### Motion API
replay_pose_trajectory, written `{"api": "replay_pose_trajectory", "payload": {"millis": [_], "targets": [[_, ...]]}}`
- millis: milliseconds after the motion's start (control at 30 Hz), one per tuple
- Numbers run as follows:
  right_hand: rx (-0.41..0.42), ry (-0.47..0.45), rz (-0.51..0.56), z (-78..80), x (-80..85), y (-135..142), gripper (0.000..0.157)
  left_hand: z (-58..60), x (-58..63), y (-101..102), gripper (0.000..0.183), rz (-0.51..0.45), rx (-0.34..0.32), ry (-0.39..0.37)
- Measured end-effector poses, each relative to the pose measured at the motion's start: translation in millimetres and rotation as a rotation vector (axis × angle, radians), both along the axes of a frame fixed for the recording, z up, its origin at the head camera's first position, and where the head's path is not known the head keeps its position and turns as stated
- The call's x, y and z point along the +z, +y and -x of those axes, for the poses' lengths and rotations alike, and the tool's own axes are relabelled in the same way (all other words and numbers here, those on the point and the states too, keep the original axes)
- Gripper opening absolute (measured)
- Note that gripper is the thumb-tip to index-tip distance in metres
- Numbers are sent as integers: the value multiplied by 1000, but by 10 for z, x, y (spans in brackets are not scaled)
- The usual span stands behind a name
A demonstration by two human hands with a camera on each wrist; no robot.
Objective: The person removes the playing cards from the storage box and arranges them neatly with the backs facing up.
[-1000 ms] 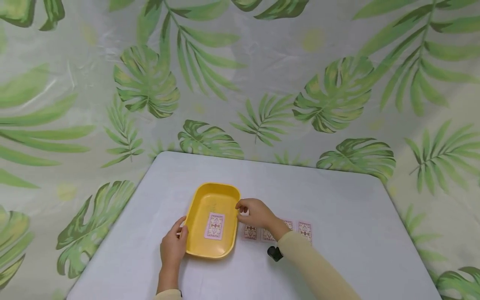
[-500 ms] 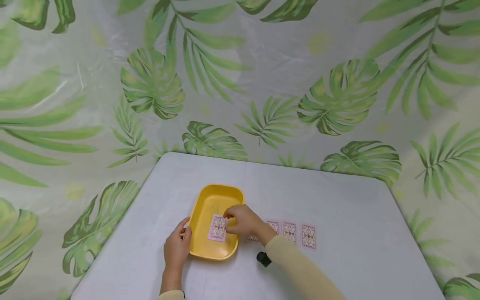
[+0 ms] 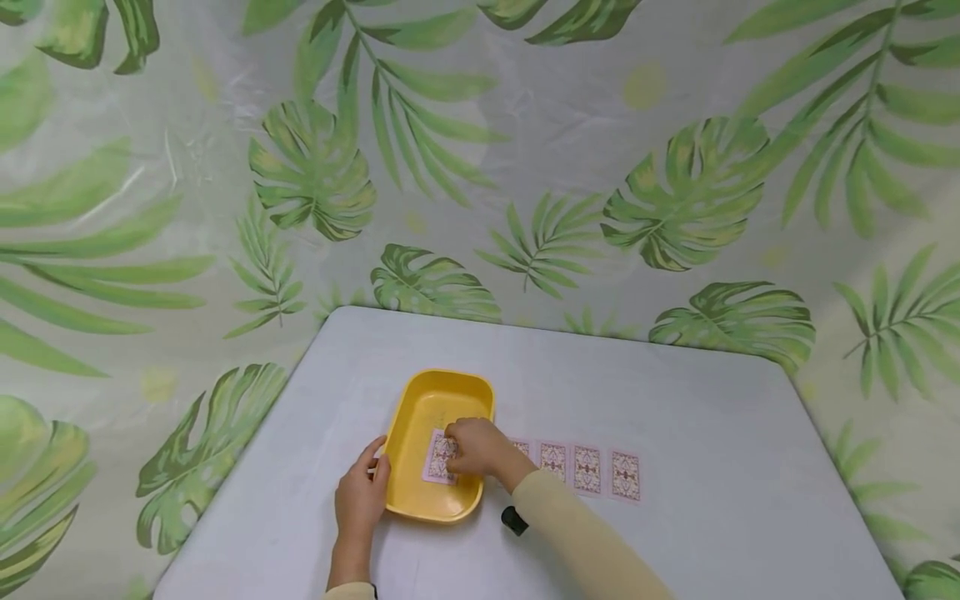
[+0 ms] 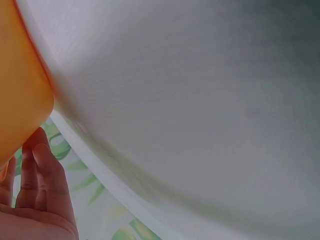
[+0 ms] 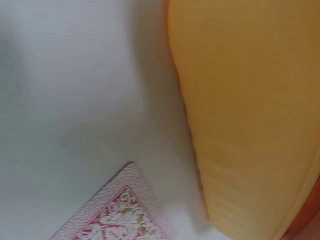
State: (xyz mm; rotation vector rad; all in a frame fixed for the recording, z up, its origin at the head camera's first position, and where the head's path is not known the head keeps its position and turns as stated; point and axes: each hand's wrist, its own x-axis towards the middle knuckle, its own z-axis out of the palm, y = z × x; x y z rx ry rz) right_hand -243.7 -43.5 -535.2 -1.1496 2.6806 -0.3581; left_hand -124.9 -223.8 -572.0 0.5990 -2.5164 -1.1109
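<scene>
A yellow tray (image 3: pixel 427 504) stands on the white table. Inside it lies a playing card (image 3: pixel 437 467), its patterned back up, partly covered by my right hand (image 3: pixel 480 448). That hand reaches over the tray's right rim, with curled fingers and thumb at the card's right side. My left hand (image 3: pixel 360 492) rests against the left side of the tray. The left wrist view shows fairly straight left fingers (image 4: pixel 52 175) beside the tray's outer wall (image 4: pixel 25 90). In the right wrist view the tray wall (image 5: pixel 245 120) hides most of the right hand.
Several more playing cards (image 3: pixel 587 469) lie back up in a row to the right of the tray, the nearest partly behind my right hand. One card's corner (image 5: pixel 125 215) shows in the right wrist view. A leaf-patterned sheet (image 3: pixel 562 167) hangs behind the table (image 3: pixel 712 417).
My right hand has moved left from the tray's right rim into the tray, onto the card there. More of the row of cards shows. My left hand has stayed at the tray.
</scene>
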Motion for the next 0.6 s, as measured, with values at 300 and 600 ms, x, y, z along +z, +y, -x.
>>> {"api": "replay_pose_trajectory", "payload": {"millis": [300,600], "targets": [[-29,77,-194,0,-43,-95,65,10,-13,-11,35,4,-3,10],[-29,94,-241,-20,-104,-128,85,7,12,-7,36,-6,1,-25]]}}
